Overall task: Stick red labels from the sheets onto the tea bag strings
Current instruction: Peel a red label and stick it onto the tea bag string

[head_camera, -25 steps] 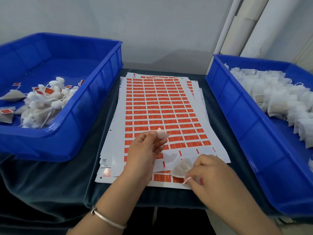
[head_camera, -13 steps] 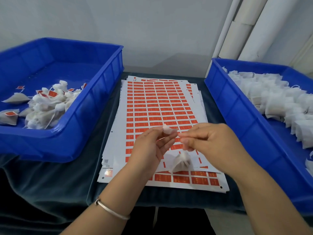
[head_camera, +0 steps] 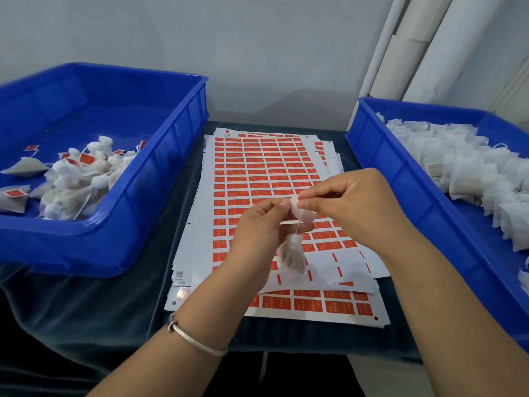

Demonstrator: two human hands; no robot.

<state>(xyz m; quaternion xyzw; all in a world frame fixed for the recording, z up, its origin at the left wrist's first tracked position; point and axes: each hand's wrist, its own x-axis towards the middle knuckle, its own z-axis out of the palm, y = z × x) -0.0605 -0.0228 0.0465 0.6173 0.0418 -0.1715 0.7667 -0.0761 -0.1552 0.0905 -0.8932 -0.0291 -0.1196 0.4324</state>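
Note:
A stack of white sheets [head_camera: 266, 173] printed with rows of red labels lies in the middle of the dark cloth. Above its near half, my left hand [head_camera: 257, 233] and my right hand [head_camera: 352, 204] meet fingertip to fingertip, both pinching a small label [head_camera: 294, 204] whose white back faces me. A thin string runs down from it to a small tea bag [head_camera: 292, 255], which dangles just over the sheets. Several label spots in the near rows of the top sheet are bare white.
On the left stands a blue bin [head_camera: 160, 167] holding a pile of tea bags with red labels [head_camera: 71, 181]. To the right, a second blue bin [head_camera: 400, 202] is heaped with plain white tea bags [head_camera: 472, 173]. White pipes [head_camera: 415, 44] stand at the back right.
My right hand rose from the near edge of the sheets up to my left hand's fingertips. The tea bag came off the sheet and now hangs by its string.

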